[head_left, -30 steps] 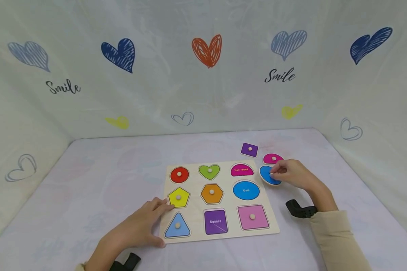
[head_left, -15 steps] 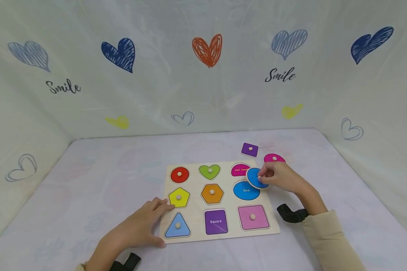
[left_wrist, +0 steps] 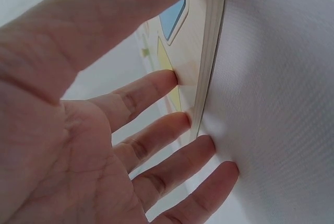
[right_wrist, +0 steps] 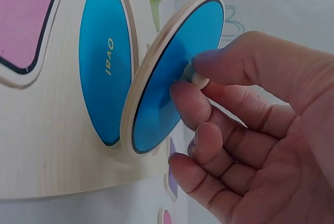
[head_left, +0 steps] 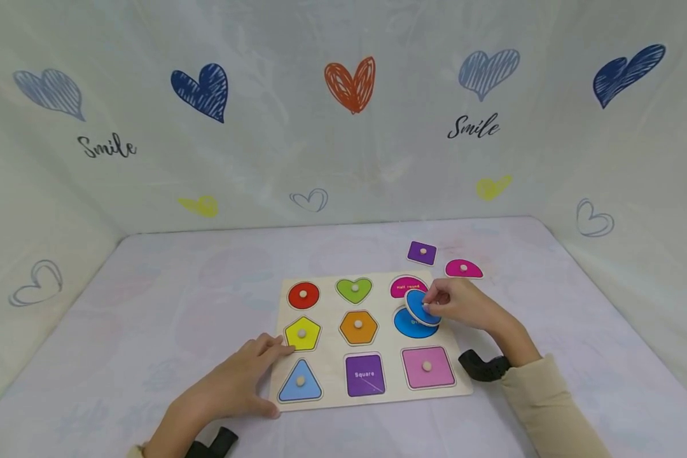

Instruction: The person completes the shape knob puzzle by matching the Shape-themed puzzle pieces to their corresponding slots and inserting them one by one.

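Note:
My right hand [head_left: 464, 304] pinches the small wooden knob [right_wrist: 197, 77] of a blue oval puzzle piece [right_wrist: 169, 85]. The piece is tilted over the board's blue recess marked "Oval" [right_wrist: 104, 65] and hides part of it in the head view. My left hand [head_left: 235, 378] lies at the left edge of the wooden puzzle board [head_left: 332, 381]. Its fingers are nearly straight in the left wrist view, the index fingertip on the yellow pentagon [left_wrist: 168, 67] and the thumb near the front corner by the light blue triangle [head_left: 300, 389].
Behind the board lie a purple square piece [head_left: 422, 253] and a pink half-round piece [head_left: 463, 268]. The "Half round" recess [head_left: 403, 284] and "Square" recess [head_left: 364, 381] hold no piece. Red circle [head_left: 303, 296], green heart [head_left: 353, 290], orange hexagon [head_left: 357, 334] and pink piece [head_left: 427, 376] sit in the board.
My right hand has carried the blue oval piece leftward from the board's right side to over the oval recess, tilting it more. The left hand has stayed in place.

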`<state>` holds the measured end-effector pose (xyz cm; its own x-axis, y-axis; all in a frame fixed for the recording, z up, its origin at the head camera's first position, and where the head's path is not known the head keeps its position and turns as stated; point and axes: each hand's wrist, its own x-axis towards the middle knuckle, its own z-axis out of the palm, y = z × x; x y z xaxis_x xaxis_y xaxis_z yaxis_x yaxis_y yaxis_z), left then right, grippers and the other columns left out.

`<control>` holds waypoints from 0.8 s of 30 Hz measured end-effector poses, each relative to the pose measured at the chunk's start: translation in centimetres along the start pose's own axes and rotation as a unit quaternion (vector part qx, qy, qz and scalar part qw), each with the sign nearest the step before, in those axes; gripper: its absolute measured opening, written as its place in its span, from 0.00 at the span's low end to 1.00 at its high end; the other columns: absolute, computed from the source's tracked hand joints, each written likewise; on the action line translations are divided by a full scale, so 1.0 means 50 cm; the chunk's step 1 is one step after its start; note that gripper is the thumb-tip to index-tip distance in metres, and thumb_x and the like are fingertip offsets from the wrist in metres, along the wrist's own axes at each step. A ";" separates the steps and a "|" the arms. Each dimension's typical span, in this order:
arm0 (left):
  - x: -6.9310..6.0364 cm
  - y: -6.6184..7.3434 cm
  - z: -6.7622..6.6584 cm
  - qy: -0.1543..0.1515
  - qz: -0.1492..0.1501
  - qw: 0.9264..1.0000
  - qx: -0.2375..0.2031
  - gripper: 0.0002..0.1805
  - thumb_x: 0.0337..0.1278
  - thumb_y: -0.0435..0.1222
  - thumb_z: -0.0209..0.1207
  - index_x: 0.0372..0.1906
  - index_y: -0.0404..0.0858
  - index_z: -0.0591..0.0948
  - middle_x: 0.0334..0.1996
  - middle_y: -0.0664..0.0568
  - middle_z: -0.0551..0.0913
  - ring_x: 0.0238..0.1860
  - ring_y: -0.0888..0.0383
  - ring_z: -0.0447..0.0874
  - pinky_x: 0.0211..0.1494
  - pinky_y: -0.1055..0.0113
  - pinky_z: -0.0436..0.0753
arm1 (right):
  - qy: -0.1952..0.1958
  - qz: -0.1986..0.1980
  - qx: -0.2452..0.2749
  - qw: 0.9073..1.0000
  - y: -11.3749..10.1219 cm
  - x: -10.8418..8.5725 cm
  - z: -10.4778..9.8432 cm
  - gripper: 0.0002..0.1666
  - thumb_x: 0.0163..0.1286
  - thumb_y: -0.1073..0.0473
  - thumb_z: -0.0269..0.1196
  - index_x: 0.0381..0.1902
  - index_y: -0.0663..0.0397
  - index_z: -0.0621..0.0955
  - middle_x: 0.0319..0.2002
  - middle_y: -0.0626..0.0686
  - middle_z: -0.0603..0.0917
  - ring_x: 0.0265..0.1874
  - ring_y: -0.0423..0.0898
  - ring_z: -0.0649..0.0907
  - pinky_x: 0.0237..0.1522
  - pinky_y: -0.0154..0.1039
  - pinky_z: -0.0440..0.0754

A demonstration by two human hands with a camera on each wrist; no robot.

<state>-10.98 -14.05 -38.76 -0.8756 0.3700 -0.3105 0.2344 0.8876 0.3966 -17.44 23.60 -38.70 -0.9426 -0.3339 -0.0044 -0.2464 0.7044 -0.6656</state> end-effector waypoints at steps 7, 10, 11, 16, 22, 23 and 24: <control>-0.001 0.001 0.000 0.001 0.007 1.000 -0.001 0.46 0.23 0.43 0.77 0.60 0.49 0.73 0.57 0.52 0.69 0.55 0.54 0.66 0.55 0.51 0.77 | -0.019 0.000 -0.002 1.000 -0.002 0.001 0.008 0.05 0.58 0.62 0.66 0.31 0.57 0.80 0.24 0.47 0.79 0.28 0.42 0.77 0.31 0.30 0.78; -0.001 0.001 0.000 0.000 0.006 1.000 0.000 0.46 0.23 0.43 0.77 0.60 0.49 0.72 0.57 0.52 0.69 0.56 0.54 0.66 0.55 0.51 0.77 | -0.028 0.003 0.000 1.000 -0.002 0.001 0.009 0.04 0.58 0.62 0.65 0.30 0.57 0.80 0.24 0.47 0.79 0.27 0.42 0.77 0.30 0.30 0.78; -0.001 0.001 0.000 0.000 0.005 1.000 0.000 0.46 0.23 0.43 0.77 0.60 0.49 0.72 0.57 0.52 0.69 0.56 0.54 0.66 0.55 0.51 0.77 | -0.029 0.004 0.000 1.000 -0.002 0.001 0.009 0.04 0.58 0.62 0.65 0.30 0.57 0.80 0.24 0.47 0.79 0.27 0.42 0.77 0.30 0.30 0.78; 0.000 0.001 0.000 -0.002 0.000 1.000 -0.001 0.46 0.23 0.43 0.77 0.60 0.49 0.72 0.59 0.52 0.68 0.56 0.54 0.66 0.55 0.51 0.77 | -0.030 0.007 0.002 1.000 -0.003 0.001 0.011 0.04 0.58 0.63 0.65 0.30 0.57 0.79 0.23 0.47 0.79 0.27 0.42 0.76 0.29 0.30 0.78; 0.000 0.000 0.000 -0.005 -0.001 1.000 0.001 0.46 0.23 0.43 0.77 0.61 0.50 0.72 0.60 0.51 0.67 0.58 0.53 0.66 0.56 0.50 0.77 | -0.030 0.004 -0.002 1.000 -0.009 0.002 0.015 0.05 0.58 0.63 0.65 0.30 0.58 0.79 0.23 0.47 0.78 0.26 0.41 0.75 0.28 0.29 0.77; 0.000 0.000 0.000 -0.005 0.000 1.000 0.001 0.46 0.23 0.43 0.77 0.61 0.50 0.72 0.60 0.51 0.68 0.57 0.53 0.66 0.56 0.50 0.77 | -0.030 0.005 -0.004 1.000 -0.009 0.003 0.017 0.05 0.58 0.63 0.65 0.30 0.58 0.79 0.23 0.47 0.78 0.26 0.41 0.75 0.28 0.29 0.76; 0.001 0.000 0.000 -0.005 0.001 1.000 0.000 0.46 0.23 0.43 0.77 0.61 0.49 0.72 0.59 0.51 0.68 0.57 0.54 0.66 0.56 0.51 0.77 | -0.030 0.004 -0.005 1.000 -0.010 0.003 0.018 0.05 0.58 0.63 0.65 0.30 0.58 0.79 0.23 0.47 0.77 0.26 0.41 0.75 0.28 0.29 0.76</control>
<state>-11.01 -14.07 -38.77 -0.8711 0.3740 -0.3182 0.2360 0.8871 0.3966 -17.27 22.63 -39.01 -0.9292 -0.3654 -0.0549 -0.2419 0.7139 -0.6572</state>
